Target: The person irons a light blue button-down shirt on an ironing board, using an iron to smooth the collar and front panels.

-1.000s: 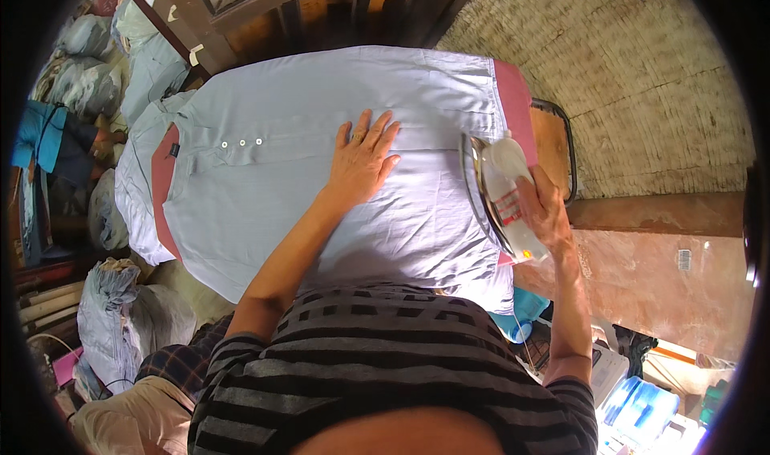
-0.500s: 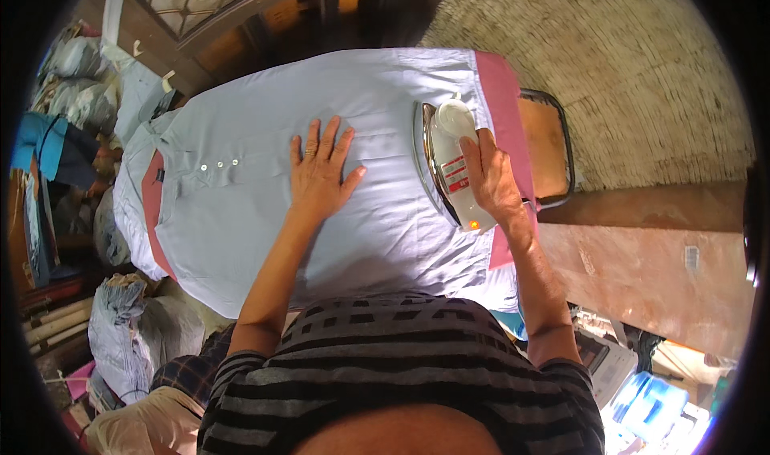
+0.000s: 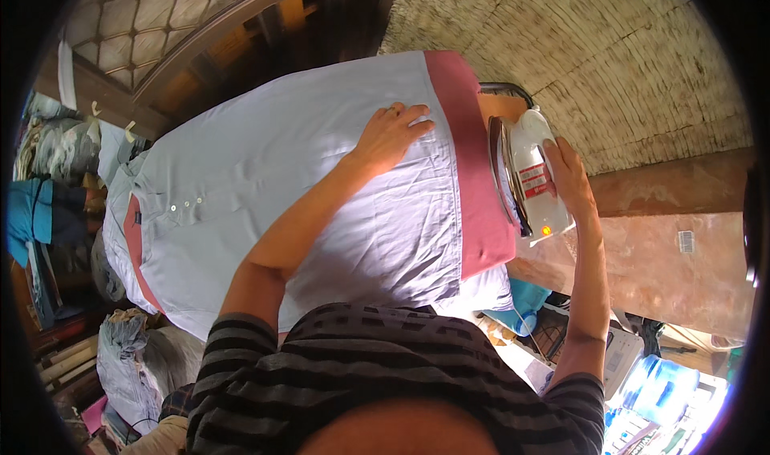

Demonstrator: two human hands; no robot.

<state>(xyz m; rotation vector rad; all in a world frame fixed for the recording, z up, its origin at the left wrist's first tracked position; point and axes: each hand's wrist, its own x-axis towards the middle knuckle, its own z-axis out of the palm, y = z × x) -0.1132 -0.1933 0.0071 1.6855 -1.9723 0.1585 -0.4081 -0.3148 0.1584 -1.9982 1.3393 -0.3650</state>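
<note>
A light blue-grey shirt (image 3: 289, 158) with a red inner collar and a few white buttons lies spread over a padded ironing board, its wide red band (image 3: 479, 182) toward the right end. My left hand (image 3: 387, 140) rests on the cloth near that band, its fingers slightly bent and apart. Wrapped round the handle of a white clothes iron (image 3: 539, 184), my right hand (image 3: 571, 178) has it at the board's right end, past most of the band. The metal soleplate faces left, and an orange light glows at the iron's heel. Small wrinkles show in the cloth below my left hand.
Beyond the board's right end are a black metal frame (image 3: 507, 87) and a brown bench-like surface (image 3: 642, 250). Wrapped bundles (image 3: 128, 359) are piled at the lower left. A blue water jug (image 3: 659, 387) stands at the lower right, and a wooden lattice panel (image 3: 152, 30) behind.
The iron in my right hand has moved right, off the blue-grey cloth to the board's end. My left hand has slid right toward the red band, its fingers now more bent.
</note>
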